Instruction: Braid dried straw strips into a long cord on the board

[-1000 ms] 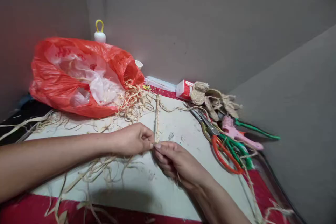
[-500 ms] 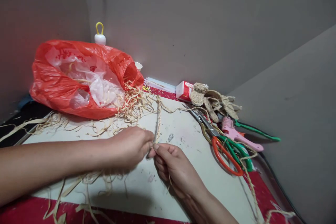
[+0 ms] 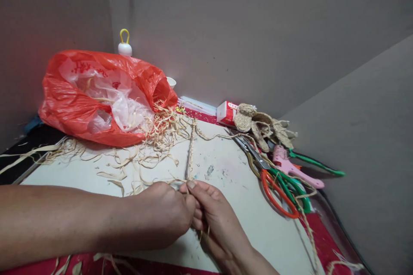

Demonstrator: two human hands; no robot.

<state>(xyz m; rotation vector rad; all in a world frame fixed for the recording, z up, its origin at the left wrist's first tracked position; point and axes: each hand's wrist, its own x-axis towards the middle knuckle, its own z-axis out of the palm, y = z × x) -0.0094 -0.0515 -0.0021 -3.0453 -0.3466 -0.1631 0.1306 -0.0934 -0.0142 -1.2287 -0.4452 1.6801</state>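
My left hand (image 3: 164, 215) and my right hand (image 3: 214, 217) meet near the front of a white board (image 3: 226, 206). Both are closed in a pinch on the near end of a thin braided straw cord (image 3: 190, 150). The cord runs straight away from me toward a pile of loose straw strips (image 3: 161, 126). A few strands hang below my right hand's fingers. More loose strips lie left of my left hand.
An orange plastic bag (image 3: 97, 94) lies at the back left, spilling straw. Red-handled scissors (image 3: 274, 184), green-handled scissors (image 3: 290, 182) and a pink glue gun (image 3: 290, 165) lie on the right. Woven straw pieces (image 3: 261, 122) and a small red-white box (image 3: 227, 111) sit by the wall.
Both hands have drawn back toward me along the board, still pinching the cord's end. The left hand has turned so its back covers its fingers.
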